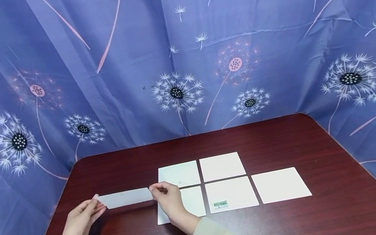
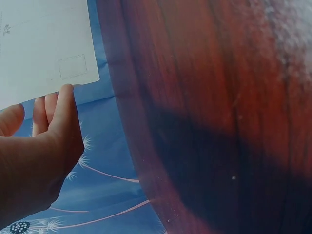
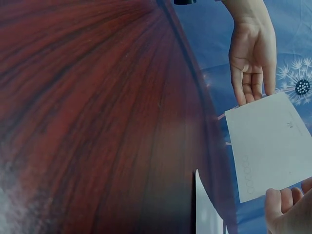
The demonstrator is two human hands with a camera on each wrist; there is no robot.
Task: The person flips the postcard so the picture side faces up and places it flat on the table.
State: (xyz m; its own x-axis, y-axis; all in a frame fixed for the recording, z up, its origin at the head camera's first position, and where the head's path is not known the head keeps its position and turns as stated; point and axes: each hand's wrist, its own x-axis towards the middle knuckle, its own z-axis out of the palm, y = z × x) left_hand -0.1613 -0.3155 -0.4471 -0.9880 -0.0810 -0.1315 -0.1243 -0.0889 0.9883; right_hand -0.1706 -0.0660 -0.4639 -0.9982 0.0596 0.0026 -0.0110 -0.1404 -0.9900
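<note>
Both hands hold a white postcard (image 1: 124, 198) above the left part of the table, tilted so it looks like a narrow strip in the head view. My left hand (image 1: 83, 222) pinches its left end, and my right hand (image 1: 170, 200) pinches the right end. A faint stamp box and small printing show on this postcard (image 2: 44, 53) in the left wrist view. The right wrist view shows a row of faint postcode boxes on the card (image 3: 268, 146), with the left hand (image 3: 253, 58) at its far edge and the right hand (image 3: 292, 209) at the near one.
Several white cards lie in two rows on the dark red wooden table (image 1: 290, 225). One card (image 1: 234, 199) carries a small green picture; another card (image 1: 281, 185) lies furthest right. The right hand partly covers a front-row card (image 1: 191, 201). A blue dandelion-print curtain (image 1: 132, 102) hangs behind.
</note>
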